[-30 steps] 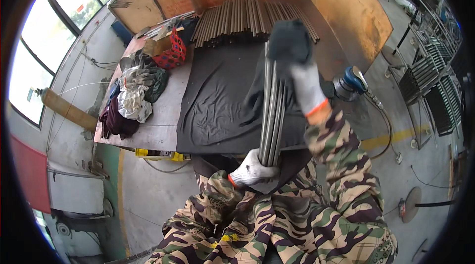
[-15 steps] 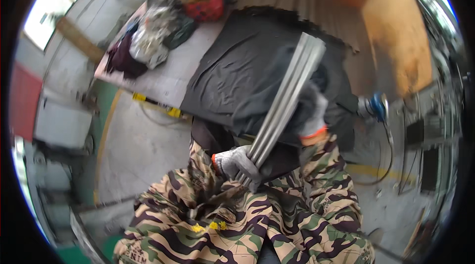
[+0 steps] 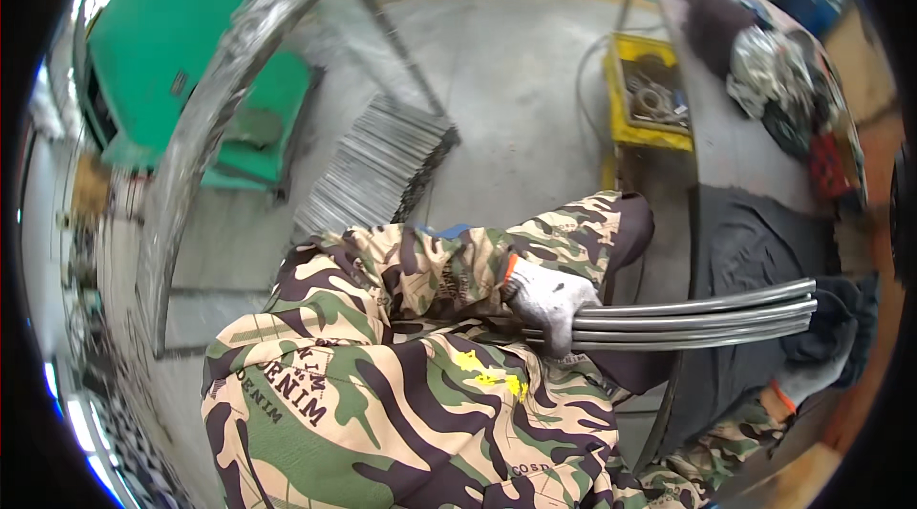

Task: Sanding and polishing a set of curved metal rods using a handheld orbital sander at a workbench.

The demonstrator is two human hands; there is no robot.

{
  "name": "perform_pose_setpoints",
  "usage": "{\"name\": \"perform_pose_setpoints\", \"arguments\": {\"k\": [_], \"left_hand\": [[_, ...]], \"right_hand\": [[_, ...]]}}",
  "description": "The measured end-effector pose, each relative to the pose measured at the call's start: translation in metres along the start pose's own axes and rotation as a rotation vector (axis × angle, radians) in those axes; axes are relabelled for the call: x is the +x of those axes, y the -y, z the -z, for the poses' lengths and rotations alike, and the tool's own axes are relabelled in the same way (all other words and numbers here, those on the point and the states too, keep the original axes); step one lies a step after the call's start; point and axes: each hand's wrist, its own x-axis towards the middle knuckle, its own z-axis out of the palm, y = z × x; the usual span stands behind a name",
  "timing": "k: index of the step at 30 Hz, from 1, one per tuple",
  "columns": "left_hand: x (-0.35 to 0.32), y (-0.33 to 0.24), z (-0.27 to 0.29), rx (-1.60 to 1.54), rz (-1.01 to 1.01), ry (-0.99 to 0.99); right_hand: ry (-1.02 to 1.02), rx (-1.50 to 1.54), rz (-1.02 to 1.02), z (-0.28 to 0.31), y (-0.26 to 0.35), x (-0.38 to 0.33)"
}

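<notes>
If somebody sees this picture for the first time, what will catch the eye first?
Probably the bundle of grey metal rods at right of centre, gripped near one end by the left hand in a white glove. The right hand, dark-gloved, supports the far end, and a stack of similar rods lies on the floor.

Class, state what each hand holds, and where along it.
Both hold one bundle of metal rods: left hand at one end, right hand at the other.

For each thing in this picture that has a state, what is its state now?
Bundle of metal rods: lifted, roughly level, gripped at both ends.
Left hand: gloved, closed around the rods.
Right hand: gloved, under the far end.
Stack of rods on the floor: lying flat.
Yellow crate: open, parts inside.
</notes>
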Motion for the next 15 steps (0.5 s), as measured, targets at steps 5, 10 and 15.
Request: {"name": "perform_pose_setpoints", "arguments": {"k": [5, 10, 15], "left_hand": [[-0.025, 0.052, 0.010, -0.375, -0.198, -0.155], [-0.020, 0.126, 0.062, -0.945, -0.485, -0.419], [-0.010, 0.214, 0.087, -1.508, -0.745, -0.521]], "right_hand": [[-0.463, -0.111, 0.238, 0.043, 0.022, 0.007], [-0.397, 0.014, -0.018, 0.068, -0.018, 0.063], [-0.370, -0.248, 0.155, 0.074, -0.034, 0.073]]}}
